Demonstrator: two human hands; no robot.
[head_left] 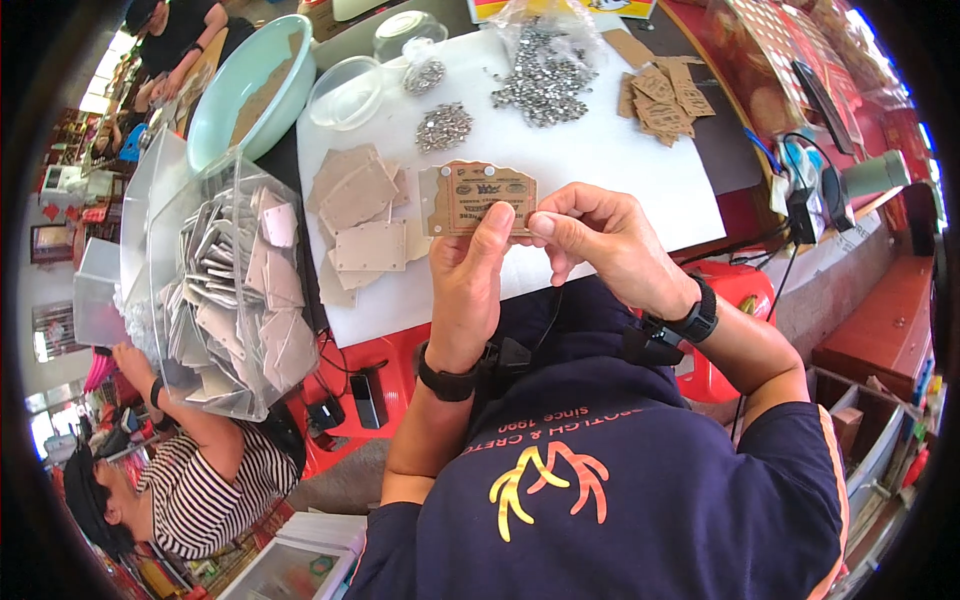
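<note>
Head view: 2 hands (467,278) (622,243) hold 1 printed brown card (483,192).

the white tabletop (640,190) bears cards (368,248) and metal bits (444,128).

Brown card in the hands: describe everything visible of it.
Held above the white surface, the brown card looks like cardboard, with dark print, an uneven outline, shiny round studs near its edges and a paler strip at left. The left hand rests its thumb on the face; the right hand pinches its right end.
</note>
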